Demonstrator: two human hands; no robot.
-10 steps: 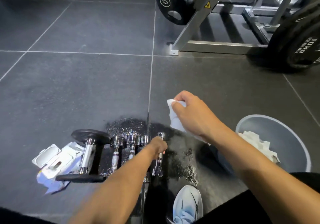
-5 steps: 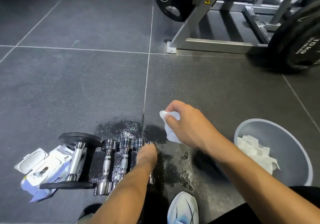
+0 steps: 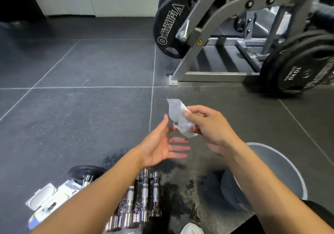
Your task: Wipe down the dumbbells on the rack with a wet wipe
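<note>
Several small chrome dumbbells (image 3: 142, 199) lie side by side on the dark floor near the bottom middle, partly hidden by my left forearm. A larger dumbbell with a black plate (image 3: 86, 173) lies to their left. My right hand (image 3: 207, 127) pinches a crumpled white wet wipe (image 3: 179, 118) in the air above the floor. My left hand (image 3: 162, 143) is raised beside it, palm up, fingers spread, its fingertips just under the wipe.
An open wet-wipe pack (image 3: 47, 200) lies at the lower left. A grey bin (image 3: 282, 170) stands at the lower right. A weight machine frame (image 3: 207, 52) with black plates (image 3: 169, 24) fills the upper right. Wet patches darken the floor by the dumbbells. My white shoe (image 3: 191, 229) shows at the bottom.
My left hand has let go of the rightmost small dumbbell and risen toward the wipe. My right hand has lifted the wipe higher. The view has tilted upward.
</note>
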